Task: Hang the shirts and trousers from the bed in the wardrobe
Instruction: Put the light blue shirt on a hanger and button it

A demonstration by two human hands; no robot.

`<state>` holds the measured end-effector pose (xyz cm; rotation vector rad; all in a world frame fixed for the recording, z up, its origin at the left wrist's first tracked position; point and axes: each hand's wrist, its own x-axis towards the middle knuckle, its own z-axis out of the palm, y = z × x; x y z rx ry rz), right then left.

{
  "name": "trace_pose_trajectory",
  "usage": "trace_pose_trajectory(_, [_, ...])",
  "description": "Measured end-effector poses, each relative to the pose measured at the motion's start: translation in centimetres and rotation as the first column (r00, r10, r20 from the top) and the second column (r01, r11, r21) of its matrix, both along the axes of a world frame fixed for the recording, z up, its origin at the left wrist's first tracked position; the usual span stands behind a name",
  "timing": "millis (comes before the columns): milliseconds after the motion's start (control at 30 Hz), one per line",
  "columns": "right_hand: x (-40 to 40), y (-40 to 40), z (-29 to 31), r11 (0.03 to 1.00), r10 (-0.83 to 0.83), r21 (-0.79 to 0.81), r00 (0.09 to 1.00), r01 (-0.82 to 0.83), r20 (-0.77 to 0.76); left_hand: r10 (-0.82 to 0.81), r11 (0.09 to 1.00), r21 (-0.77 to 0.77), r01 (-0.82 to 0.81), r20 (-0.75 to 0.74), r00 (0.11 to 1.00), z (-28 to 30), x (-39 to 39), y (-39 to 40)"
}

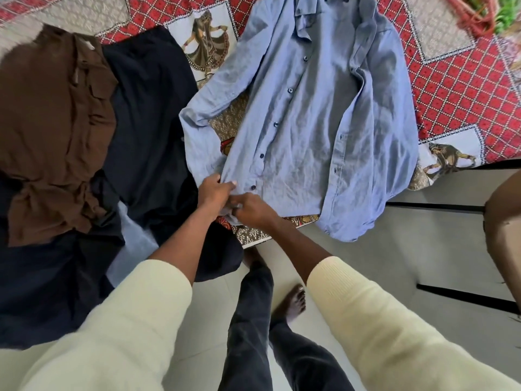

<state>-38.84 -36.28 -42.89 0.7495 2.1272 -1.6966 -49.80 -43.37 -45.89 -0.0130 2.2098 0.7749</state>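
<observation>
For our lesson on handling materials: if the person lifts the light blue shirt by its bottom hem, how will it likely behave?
The light blue shirt looks thin and creased, so it will probably droop limply. Its placket lies open higher up, so the fronts may part. Both hands, left hand and right hand, pinch the hem.

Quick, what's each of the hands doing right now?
Left hand: pinching the bottom hem of the blue shirt.
Right hand: fingers curled on the same hem, beside the lowest button.
</observation>
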Motion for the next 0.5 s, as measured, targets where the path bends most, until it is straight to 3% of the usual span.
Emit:
trace_pose_trajectory(33, [0.1, 0.0, 0.0, 1.000, 0.026, -0.014, 0.999, -0.026, 0.028, -0.006, 1.000, -0.030, 0.006, 0.013, 1.000, -0.4, -0.6, -0.2])
trace_pose_trajectory(100, [0.2, 0.4, -0.5, 0.953, -0.256, -0.139, 0.960, 0.270, 0.112, 0.050, 0.998, -0.043, -0.048, 0.039, 0.998, -0.4, -1.2, -0.3])
trace_pose_trajectory(167, [0.5, 1.9, -1.6, 0.756, -0.631, -0.101, 0.761, 0.647, 0.150, 0.111, 0.993, -0.044, -0.112, -0.021, 0.994, 0.1, -1.2, -0.1])
trace_pose_trajectory(200, [0.6, 3.1, -2.5, 0.689, -0.715, -0.038, 0.687, 0.724, 0.129, 0.086, 0.994, -0.053, -0.095, -0.154, 0.984, 0.8, -0.9, 0.0])
trace_pose_trajectory(233, [0.6, 4.2, -2.9, 0.651, -0.754, 0.010, 0.645, 0.759, 0.125, -0.031, 0.996, -0.085, 0.000, -0.359, 0.933, 0.9, -0.5, -0.1])
trace_pose_trajectory(267, [0.4, 5.3, -3.2, 0.647, -0.761, 0.054, 0.638, 0.761, 0.123, -0.197, 0.980, -0.134, 0.147, -0.549, 0.812, 1.0, 0.0, -0.5])
trace_pose_trajectory(333, [-0.5, 7.1, -3.8, 0.681, -0.732, 0.109, 0.673, 0.724, 0.105, -0.458, 0.861, -0.212, 0.462, -0.720, 0.521, 0.7, 0.9, -0.8])
trace_pose_trajectory(400, [-1.7, 8.5, -4.3, 0.720, -0.694, 0.109, 0.710, 0.685, 0.118, -0.583, 0.699, -0.183, 0.691, -0.705, 0.403, 0.3, 1.9, -0.6])
trace_pose_trajectory(500, [-3.6, 9.8, -4.8, 0.751, -0.654, 0.042, 0.733, 0.659, 0.186, -0.766, 0.600, -0.225, 0.768, -0.441, 0.469, 0.8, 3.4, 0.1])
